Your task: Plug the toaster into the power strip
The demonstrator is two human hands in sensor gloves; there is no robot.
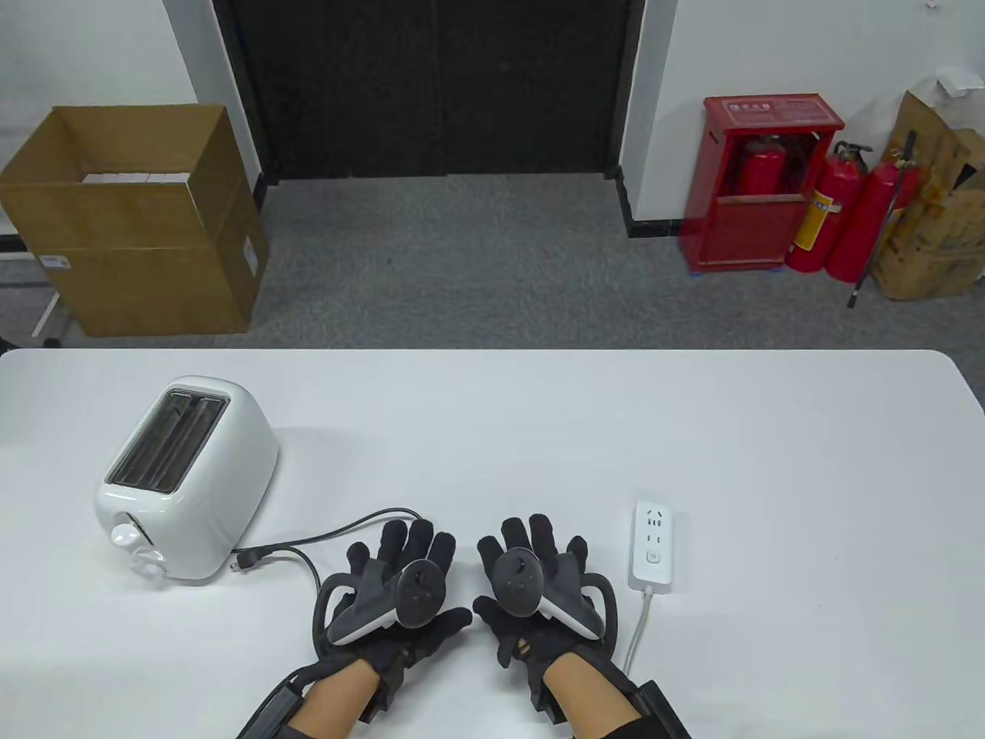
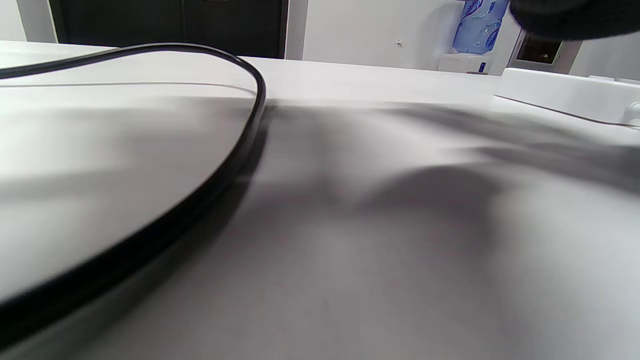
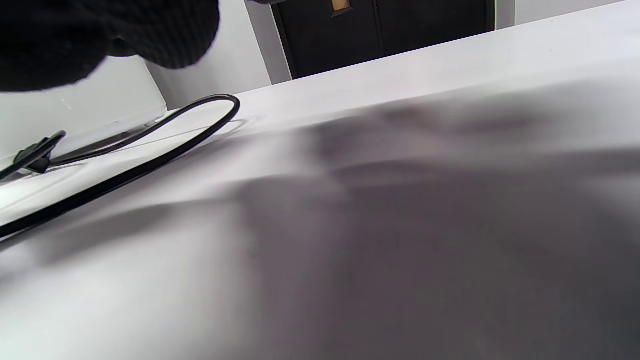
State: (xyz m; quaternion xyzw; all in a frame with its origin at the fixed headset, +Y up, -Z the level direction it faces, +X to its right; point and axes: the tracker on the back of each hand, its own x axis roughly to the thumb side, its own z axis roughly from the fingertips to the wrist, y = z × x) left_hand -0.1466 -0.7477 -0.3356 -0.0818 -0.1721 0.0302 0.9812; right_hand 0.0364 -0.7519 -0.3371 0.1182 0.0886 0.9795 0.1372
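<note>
A white two-slot toaster (image 1: 185, 477) stands on the left of the white table (image 1: 539, 416). Its black cord (image 1: 338, 531) loops right, then back to the black plug (image 1: 245, 560), which lies loose on the table beside the toaster's base. The cord also shows in the left wrist view (image 2: 250, 130) and the right wrist view (image 3: 150, 165). A white power strip (image 1: 654, 545) lies at the right, sockets up, its white cable (image 1: 640, 623) running toward me. My left hand (image 1: 400, 593) and right hand (image 1: 531, 593) rest flat on the table between them, fingers spread, holding nothing.
Beyond the table's far edge, a cardboard box (image 1: 138, 223) stands on the floor at the left. A red extinguisher cabinet (image 1: 758, 185) with extinguishers stands at the right.
</note>
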